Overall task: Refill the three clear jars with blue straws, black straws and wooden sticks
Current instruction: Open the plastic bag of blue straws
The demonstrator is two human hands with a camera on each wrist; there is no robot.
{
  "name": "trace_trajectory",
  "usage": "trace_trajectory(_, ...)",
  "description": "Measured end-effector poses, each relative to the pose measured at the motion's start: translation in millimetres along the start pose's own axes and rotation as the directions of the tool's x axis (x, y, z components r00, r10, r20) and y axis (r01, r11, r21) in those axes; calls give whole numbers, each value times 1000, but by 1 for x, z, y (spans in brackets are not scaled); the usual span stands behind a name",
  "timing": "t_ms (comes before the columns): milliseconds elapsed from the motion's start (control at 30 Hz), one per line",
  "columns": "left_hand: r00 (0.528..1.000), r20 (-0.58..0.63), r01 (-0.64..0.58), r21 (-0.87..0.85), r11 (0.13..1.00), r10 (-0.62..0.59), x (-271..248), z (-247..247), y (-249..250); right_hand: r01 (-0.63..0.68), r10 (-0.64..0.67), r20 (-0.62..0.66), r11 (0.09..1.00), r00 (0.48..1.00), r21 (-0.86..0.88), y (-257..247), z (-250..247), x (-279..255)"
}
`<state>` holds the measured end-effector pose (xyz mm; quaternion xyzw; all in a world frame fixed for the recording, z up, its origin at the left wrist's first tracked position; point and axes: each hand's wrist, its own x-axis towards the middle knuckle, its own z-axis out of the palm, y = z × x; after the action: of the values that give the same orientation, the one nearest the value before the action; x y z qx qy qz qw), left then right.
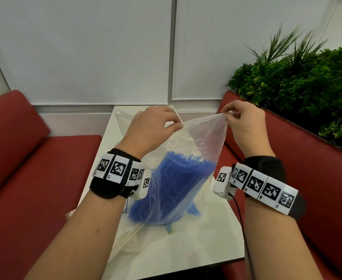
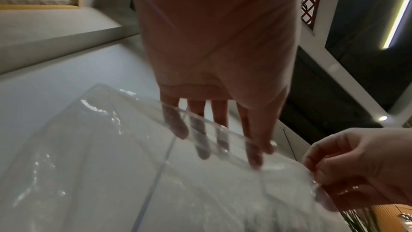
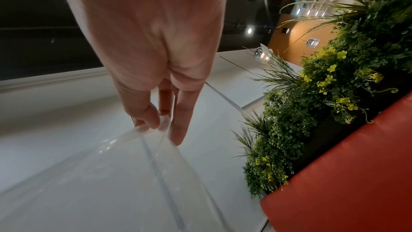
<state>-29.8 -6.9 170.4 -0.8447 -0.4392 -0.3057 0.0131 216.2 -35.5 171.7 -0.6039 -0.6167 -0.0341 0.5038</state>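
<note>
A white table (image 1: 216, 245) sits beneath the hands, red benches (image 1: 24, 158) on either side, white wall panels (image 1: 85, 47) beyond, and green plants (image 1: 297, 81) to the right.

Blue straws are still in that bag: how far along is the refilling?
Early. Nothing looks refilled; no jars show. In hand: left hand and right hand pinch the clear bag open over the blue straws. Left: all three refills; wooden sticks lie on the table.

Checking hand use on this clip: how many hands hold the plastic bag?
2: the left hand pinches the plastic bag at its top edge, the right hand its right corner.
</note>
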Motion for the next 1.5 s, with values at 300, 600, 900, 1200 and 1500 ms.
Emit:
trace_trajectory(300,908,407,116,-23,993,-96,-2,-7,-1,-9,9,2,1000,1000,17,2,3,0)
trace_trajectory(600,941,259,328,-853,406,-217,-1,2,8,18,-16,54,999,998,-32,-23,18,-4)
trace_trajectory(900,880,242,228,-970,-84,-410,-8,26,4,-493,550,320,835,772,-245,-13,56,-39)
trace_trajectory(1200,739,528,669,-649,361,-419,-34,53,-11,-757,525,577,587,626,288,11,75,-57)
trace_trajectory(1500,610,722,690,-686,-230,-326,-51,86,-18,-785,565,550,370,615,497,19,94,-63)
